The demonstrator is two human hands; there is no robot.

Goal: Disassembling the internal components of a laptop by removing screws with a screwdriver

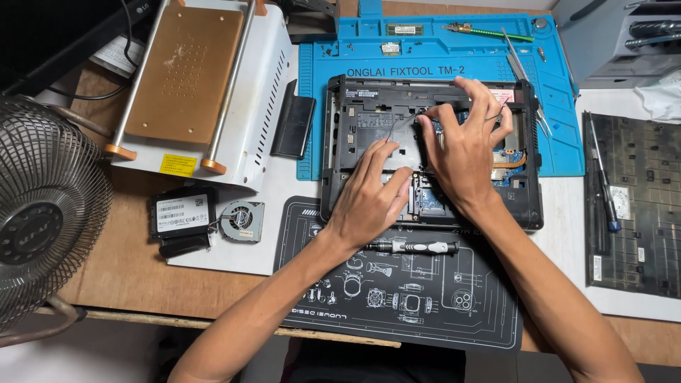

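Two hands on opened laptop (355, 135), left hand (369, 202) flat, right hand (464, 145) pinching thin cable (397, 122)

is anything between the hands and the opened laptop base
Nothing visible. The left hand rests flat on the opened laptop base, and the right hand pinches a thin wire inside it. The screwdriver lies apart on the black mat.

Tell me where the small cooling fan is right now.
In the head view, the loose cooling fan lies left of the opened laptop, beside the black drive and just below the white heating-plate machine, well clear of the left hand.
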